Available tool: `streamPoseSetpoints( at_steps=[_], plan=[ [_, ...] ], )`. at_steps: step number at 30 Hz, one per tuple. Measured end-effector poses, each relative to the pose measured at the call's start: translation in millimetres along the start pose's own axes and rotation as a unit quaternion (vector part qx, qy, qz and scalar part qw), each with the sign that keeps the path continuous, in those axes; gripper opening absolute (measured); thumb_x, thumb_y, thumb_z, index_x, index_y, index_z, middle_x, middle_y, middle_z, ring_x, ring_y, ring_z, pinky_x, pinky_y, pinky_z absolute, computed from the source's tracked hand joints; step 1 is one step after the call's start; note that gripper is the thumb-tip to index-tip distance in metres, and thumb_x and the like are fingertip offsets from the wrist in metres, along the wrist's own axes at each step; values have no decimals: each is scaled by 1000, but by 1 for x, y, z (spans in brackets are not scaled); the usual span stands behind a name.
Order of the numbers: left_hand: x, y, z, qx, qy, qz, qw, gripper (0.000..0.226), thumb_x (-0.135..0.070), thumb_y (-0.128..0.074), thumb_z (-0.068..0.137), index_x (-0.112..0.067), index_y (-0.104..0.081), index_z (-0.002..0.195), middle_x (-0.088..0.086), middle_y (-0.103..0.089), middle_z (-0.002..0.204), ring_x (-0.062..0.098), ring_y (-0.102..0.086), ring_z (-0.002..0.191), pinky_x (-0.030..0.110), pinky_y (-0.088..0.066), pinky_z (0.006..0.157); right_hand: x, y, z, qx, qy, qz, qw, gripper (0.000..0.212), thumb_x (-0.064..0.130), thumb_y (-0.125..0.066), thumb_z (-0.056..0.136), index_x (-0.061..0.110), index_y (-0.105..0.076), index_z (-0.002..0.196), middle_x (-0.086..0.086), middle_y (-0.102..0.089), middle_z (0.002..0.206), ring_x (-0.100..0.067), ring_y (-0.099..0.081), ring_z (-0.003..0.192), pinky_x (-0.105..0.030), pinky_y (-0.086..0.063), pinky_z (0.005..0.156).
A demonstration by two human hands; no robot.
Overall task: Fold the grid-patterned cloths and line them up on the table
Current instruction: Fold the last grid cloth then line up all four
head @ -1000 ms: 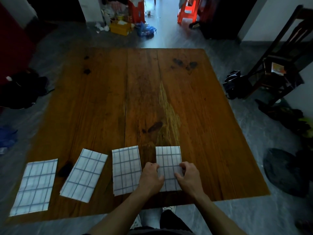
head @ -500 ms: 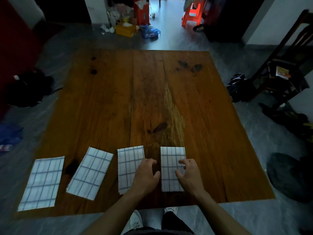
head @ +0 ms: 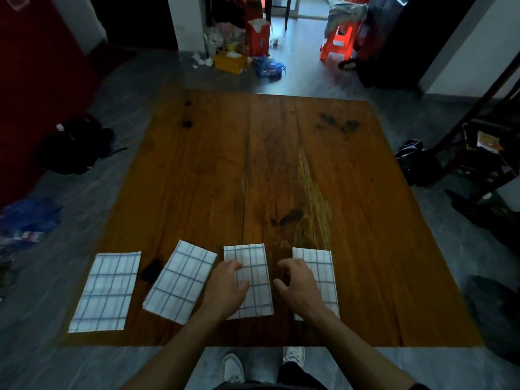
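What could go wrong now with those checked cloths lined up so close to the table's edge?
The far-left cloth lies almost at the table front edge; a brush could drop it. The second cloth sits tilted, spoiling the row. The left hand over the third cloth might drag it askew.

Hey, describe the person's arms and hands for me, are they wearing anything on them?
Both forearms are bare all the way down; no sleeves, gloves, watch, rings or bracelets show on the left hand or the right hand. The light is dim, so anything small could be missed. Only a dark edge, maybe a sleeve, shows by the right elbow at the frame's bottom.
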State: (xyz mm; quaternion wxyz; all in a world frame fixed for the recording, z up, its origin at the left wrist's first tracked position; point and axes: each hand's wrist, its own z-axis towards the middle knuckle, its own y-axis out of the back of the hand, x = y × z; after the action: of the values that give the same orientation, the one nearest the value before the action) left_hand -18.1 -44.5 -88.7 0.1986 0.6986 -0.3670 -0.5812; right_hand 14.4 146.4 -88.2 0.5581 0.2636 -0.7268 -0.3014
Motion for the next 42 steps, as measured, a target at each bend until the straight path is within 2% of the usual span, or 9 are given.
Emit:
streamPoseSetpoints(
  at_steps=[3, 5, 9, 12, 18, 25, 27, 35, 42],
  plan=[
    [10, 4, -3, 2, -2, 8, 1000, 40, -31, -64, 91, -22, -53, 129, -3, -53, 128, 8, -50, 111, 23, -46, 89, 10, -11, -2, 15, -2, -23, 1000, 40, 30, -67, 88, 25, -53, 125, 8, -50, 119, -5, -47, 104, -17, -41, 85],
    [14, 5, -4, 12, -12, 23, 1000, 41, -31, -63, 92, -22, -52, 130, -2, -51, 130, 8, -48, 112, 20, -40, 87, 15, -16, -2, 31, -8, -42, 999, 40, 31, -67, 87, 25, -54, 125, 6, -51, 122, -8, -49, 107, -22, -45, 92],
    [20, 9, 2, 39, -15, 51, 998, 51, -28, -63, 91, -21, -45, 139, 1, -45, 138, 15, -44, 125, 26, -39, 98, 22, -20, -1, 52, -31, -48, 997, 45, 28, -67, 88, 21, -53, 130, 1, -50, 130, -14, -50, 115, -27, -43, 99],
    [22, 9, 4, 50, 11, 55, 997, 53, -29, -63, 91, -20, -45, 139, 4, -46, 138, 18, -44, 125, 32, -43, 103, 24, -26, -1, 62, -38, -48, 996, 49, 29, -64, 89, 18, -50, 134, -1, -48, 135, -15, -48, 119, -28, -43, 101],
    [24, 2, 3, 22, 28, 45, 998, 42, -30, -65, 88, -20, -50, 125, 3, -53, 124, 13, -48, 111, 27, -45, 90, 21, -41, -6, 64, -50, -52, 995, 56, 34, -65, 88, 19, -44, 138, -2, -40, 140, -16, -41, 125, -27, -38, 105],
    [12, -6, 9, 24, 35, 22, 999, 51, -28, -64, 91, -16, -46, 137, 4, -49, 133, 15, -47, 119, 21, -35, 88, 17, -39, -9, 43, -54, -31, 997, 52, 32, -65, 90, 17, -45, 136, -1, -43, 135, -12, -43, 120, -20, -36, 99],
    [9, -10, 10, 29, 31, 17, 999, 52, -29, -64, 91, -16, -45, 138, 4, -48, 134, 14, -47, 118, 22, -36, 88, 14, -37, -10, 38, -57, -32, 997, 52, 33, -65, 90, 17, -46, 136, 0, -43, 134, -10, -43, 118, -17, -34, 97],
    [6, -14, 14, 34, 15, 9, 999, 51, -31, -66, 90, -17, -48, 136, 3, -49, 132, 12, -47, 115, 23, -41, 89, 11, -36, -15, 27, -70, -30, 997, 54, 35, -66, 88, 16, -46, 134, -1, -42, 133, -12, -42, 119, -24, -40, 103],
    [5, -15, 5, 43, 15, 1, 999, 48, -28, -67, 89, -16, -50, 133, 3, -48, 132, 14, -49, 117, 28, -49, 93, 12, -31, -12, 30, -79, -28, 996, 57, 32, -67, 88, 16, -44, 137, -1, -42, 135, -13, -42, 123, -25, -38, 103]
  ],
)
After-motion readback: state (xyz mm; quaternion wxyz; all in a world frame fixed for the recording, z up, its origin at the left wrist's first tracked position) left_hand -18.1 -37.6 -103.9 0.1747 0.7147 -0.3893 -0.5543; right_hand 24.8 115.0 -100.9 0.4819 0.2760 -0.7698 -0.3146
